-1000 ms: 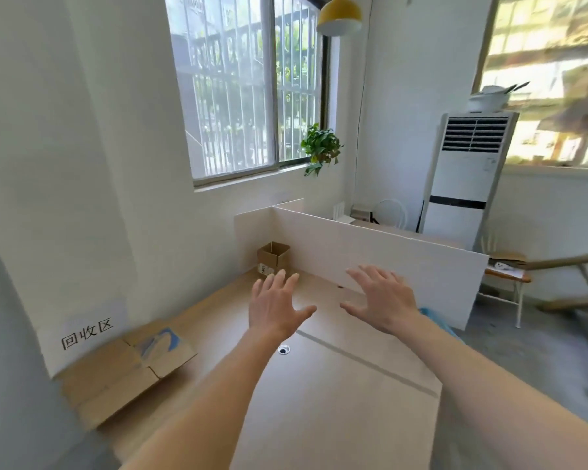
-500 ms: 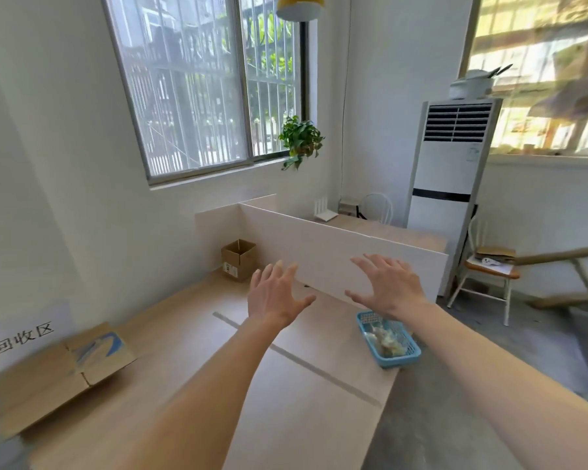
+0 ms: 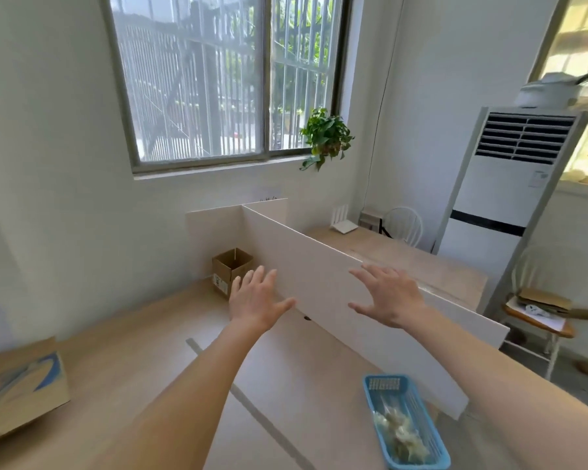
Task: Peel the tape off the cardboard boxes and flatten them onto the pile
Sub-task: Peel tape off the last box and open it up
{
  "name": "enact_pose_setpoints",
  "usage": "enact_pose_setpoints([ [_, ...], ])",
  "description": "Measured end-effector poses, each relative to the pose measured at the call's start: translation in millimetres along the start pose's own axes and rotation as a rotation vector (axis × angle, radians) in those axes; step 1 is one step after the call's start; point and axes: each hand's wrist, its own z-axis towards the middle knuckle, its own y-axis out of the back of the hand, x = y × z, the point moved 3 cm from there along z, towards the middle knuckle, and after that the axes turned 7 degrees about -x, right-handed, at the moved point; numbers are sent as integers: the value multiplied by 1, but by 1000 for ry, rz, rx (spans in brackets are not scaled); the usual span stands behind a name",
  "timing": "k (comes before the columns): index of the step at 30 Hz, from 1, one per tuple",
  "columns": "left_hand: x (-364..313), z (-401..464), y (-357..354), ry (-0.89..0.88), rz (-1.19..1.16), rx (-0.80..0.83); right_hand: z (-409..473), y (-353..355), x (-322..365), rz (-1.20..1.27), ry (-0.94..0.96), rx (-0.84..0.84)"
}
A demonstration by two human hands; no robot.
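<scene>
Both arms extend forward above the light wooden desk [image 3: 123, 334]. The left hand [image 3: 257, 301] has its fingers straight and spread, holding nothing. The right hand [image 3: 389, 295] is likewise spread and empty, raised in front of the white upright partition panel [image 3: 319, 276]. The two hands are well apart from each other.

The small open brown cardboard box [image 3: 232, 272] stands upright in the desk's far corner against the partition, at 11 o'clock from the left hand and just beyond its fingertips in the picture; contact cannot be confirmed. The flattened brown cardboard pile with a blue printed mark [image 3: 21, 388] lies at the desk's left edge, at 8 o'clock from the left hand, well apart.

A blue plastic slotted basket [image 3: 406, 425] holding crumpled clear tape scraps [image 3: 399, 432] sits at 6 o'clock from the right hand, near the partition's near end.
</scene>
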Motion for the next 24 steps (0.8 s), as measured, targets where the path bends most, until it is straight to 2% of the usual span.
enact_pose_setpoints([
  [7, 35, 94, -42, 100, 39, -21, 131, -63, 2, 108, 90, 24],
  [11, 64, 139, -88, 192, 66, 4, 209, -122, 15, 190, 174, 25],
  [19, 133, 228, -214, 383, 195, 67, 362, -298, 51, 300, 372, 119],
  [24, 188, 272, -311, 479, 238, 130, 421, -428, 81, 424, 347, 231],
])
